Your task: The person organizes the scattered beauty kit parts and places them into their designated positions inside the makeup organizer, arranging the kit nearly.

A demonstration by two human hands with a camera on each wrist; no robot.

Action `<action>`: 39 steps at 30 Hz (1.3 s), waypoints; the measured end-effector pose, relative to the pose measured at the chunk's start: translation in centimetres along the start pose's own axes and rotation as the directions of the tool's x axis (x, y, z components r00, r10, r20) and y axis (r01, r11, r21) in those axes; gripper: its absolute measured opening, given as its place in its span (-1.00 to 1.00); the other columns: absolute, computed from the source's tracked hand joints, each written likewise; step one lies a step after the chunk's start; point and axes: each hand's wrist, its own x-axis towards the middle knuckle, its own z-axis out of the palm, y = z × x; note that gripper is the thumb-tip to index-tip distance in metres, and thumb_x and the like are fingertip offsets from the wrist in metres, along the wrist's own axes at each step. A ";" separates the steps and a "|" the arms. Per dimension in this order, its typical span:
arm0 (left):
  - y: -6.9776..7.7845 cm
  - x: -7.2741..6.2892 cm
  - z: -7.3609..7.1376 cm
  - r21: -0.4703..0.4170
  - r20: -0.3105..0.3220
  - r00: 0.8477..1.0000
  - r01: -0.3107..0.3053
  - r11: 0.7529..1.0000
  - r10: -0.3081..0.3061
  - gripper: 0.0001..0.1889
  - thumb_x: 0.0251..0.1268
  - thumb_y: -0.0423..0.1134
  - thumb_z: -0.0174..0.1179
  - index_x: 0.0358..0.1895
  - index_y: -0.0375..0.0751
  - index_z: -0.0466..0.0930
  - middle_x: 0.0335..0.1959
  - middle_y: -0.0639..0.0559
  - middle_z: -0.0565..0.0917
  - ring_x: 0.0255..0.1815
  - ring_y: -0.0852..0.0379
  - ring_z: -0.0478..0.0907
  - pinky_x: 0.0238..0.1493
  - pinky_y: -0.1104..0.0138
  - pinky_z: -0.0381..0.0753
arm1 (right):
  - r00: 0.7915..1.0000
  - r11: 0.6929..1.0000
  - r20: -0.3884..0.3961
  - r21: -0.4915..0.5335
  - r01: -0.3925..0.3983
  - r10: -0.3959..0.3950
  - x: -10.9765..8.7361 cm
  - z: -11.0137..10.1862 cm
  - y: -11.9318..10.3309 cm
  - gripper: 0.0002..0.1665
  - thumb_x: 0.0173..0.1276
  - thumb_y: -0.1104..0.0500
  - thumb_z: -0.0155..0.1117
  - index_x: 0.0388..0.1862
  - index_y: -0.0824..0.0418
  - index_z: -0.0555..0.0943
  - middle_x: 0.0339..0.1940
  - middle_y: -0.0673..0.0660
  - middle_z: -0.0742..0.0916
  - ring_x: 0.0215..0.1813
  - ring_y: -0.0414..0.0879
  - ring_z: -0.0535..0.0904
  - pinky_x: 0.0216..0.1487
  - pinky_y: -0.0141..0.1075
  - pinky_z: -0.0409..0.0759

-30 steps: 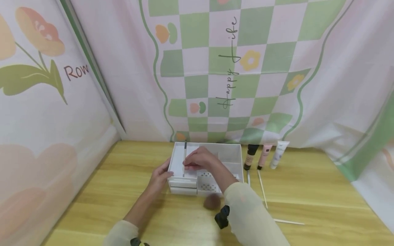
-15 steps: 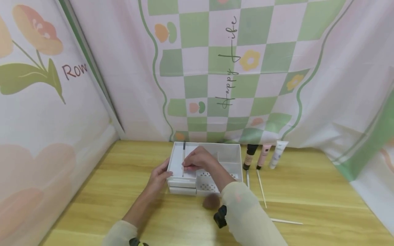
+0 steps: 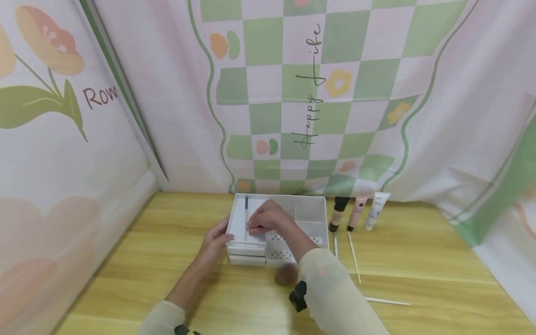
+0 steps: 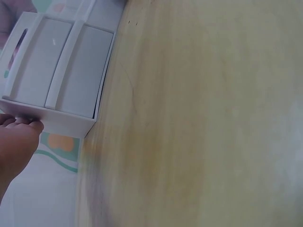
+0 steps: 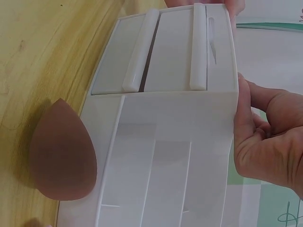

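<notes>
A white desktop organizer with two small front drawers stands on the table. My left hand grips its left side, thumb at the front rim and fingers along the outer wall; the left wrist view shows fingers at the side panel. A slim stick with a dark end and a pale shaft lies lengthwise in the organizer's left top tray. My right hand is over that tray, its bent fingertips just right of the stick. In the right wrist view that hand is beside the organizer's top edge.
A brown makeup sponge sits before the organizer. To its right stand a black-capped tube, a pink tube and a white tube. Pale thin sticks lie on the table. A patterned curtain hangs behind.
The stick has gone from tilted, with its dark end past the back rim, to lying lower within the tray. My right fingertips have let go of it. The left hand keeps its place.
</notes>
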 end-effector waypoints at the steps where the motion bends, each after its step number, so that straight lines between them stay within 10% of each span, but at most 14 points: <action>1: 0.0 0.0 0.0 -0.004 -0.001 1.000 0.004 1.000 -0.004 -0.29 0.29 -0.53 -0.05 0.53 -0.55 0.04 0.62 -0.39 0.06 0.66 -0.30 0.00 0.58 0.13 0.11 | 1.000 1.000 -0.002 0.001 0.003 -0.003 0.0 0.0 0.0 -0.79 0.25 0.41 0.39 -0.13 0.45 0.73 -0.34 0.28 0.85 -0.60 -0.27 0.61 -0.51 -0.56 0.63; 18: 0.1 0.1 -0.1 0.037 -0.017 0.999 0.041 0.998 -0.041 -0.32 0.35 -0.47 -0.04 0.55 -0.47 0.08 0.63 -0.32 0.09 0.67 -0.25 -0.01 0.62 0.01 0.05 | 0.985 0.982 -0.049 0.082 0.168 -0.164 -0.8 -0.1 1.5 -0.73 0.26 0.44 0.34 -0.05 0.48 0.70 -0.31 0.31 0.83 -0.55 -0.27 0.65 -0.38 -0.46 0.75; 39: -0.4 -0.2 -0.2 0.009 -0.002 1.000 0.020 1.000 -0.020 -0.32 0.39 -0.45 -0.05 0.57 -0.45 0.05 0.65 -0.32 0.06 0.68 -0.27 -0.02 0.63 0.02 0.05 | 0.903 0.916 -0.174 0.020 0.402 -0.392 -5.8 -3.5 8.6 -0.64 0.42 0.33 0.15 0.15 0.43 0.61 -0.17 0.34 0.80 -0.22 -0.05 0.76 -0.13 -0.16 0.79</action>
